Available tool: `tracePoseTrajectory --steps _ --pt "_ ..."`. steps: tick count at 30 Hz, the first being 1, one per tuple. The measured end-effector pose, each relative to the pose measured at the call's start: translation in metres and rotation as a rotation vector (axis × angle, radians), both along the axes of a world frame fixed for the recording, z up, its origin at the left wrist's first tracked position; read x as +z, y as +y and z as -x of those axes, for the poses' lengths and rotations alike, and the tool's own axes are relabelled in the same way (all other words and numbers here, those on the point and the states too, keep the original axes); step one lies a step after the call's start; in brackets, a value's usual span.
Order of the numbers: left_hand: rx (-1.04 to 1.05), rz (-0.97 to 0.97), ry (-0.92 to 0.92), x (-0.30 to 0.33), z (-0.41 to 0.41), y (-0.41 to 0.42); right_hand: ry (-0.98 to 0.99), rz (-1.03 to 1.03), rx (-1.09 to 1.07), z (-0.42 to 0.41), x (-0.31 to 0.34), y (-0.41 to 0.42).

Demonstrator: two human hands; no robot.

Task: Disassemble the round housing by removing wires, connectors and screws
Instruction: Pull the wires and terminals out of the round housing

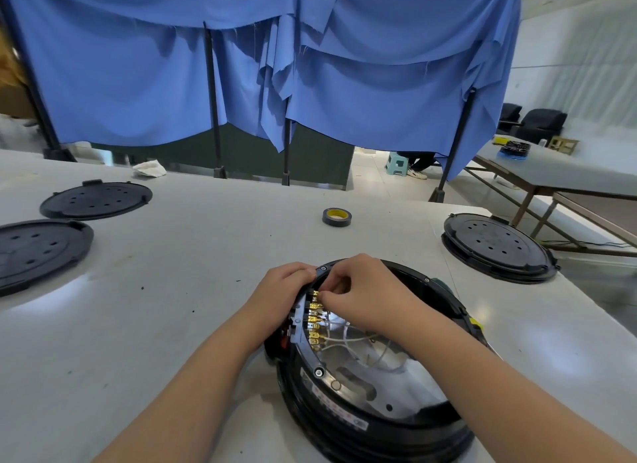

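Observation:
The round black housing [365, 424] lies open side up on the table's near edge, with a silvery plate inside. A row of several gold connectors [315, 324] runs along its inner left rim, and thin white wires [348, 340] lead from them. My left hand [279, 293] grips the housing's upper left rim from outside. My right hand [365, 295] reaches in from the right, its fingertips pinched on the topmost gold connector. The far rim is hidden behind my hands.
Two black round covers [96, 200] [38, 252] lie at the left, and a third [496, 247] at the right. A roll of black tape [337, 216] sits mid-table. A blue curtain [241, 66] hangs behind the white table [172, 273].

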State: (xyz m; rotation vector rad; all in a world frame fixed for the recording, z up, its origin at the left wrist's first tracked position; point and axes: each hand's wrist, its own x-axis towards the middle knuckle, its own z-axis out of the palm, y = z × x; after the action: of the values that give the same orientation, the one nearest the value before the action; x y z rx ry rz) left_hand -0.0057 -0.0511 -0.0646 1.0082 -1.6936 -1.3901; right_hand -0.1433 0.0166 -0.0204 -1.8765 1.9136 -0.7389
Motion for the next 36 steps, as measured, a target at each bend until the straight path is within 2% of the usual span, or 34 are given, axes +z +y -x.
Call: tracePoseTrajectory --steps 7,14,17,24,36 --pt "0.008 -0.013 0.008 -0.001 0.001 -0.001 -0.061 -0.018 0.018 0.007 -0.004 0.002" --pt "0.017 -0.026 0.016 -0.002 0.001 -0.001 -0.109 0.116 0.027 0.011 -0.005 0.001" --pt "0.023 -0.017 0.014 -0.002 0.0 -0.001 -0.139 0.099 0.045 0.011 -0.006 0.001" --pt "0.022 0.0 0.006 -0.001 0.001 -0.001 -0.333 0.076 0.057 0.01 -0.001 0.002" --pt "0.006 0.003 0.015 -0.001 0.0 0.0 -0.273 0.056 0.079 0.011 -0.005 0.002"
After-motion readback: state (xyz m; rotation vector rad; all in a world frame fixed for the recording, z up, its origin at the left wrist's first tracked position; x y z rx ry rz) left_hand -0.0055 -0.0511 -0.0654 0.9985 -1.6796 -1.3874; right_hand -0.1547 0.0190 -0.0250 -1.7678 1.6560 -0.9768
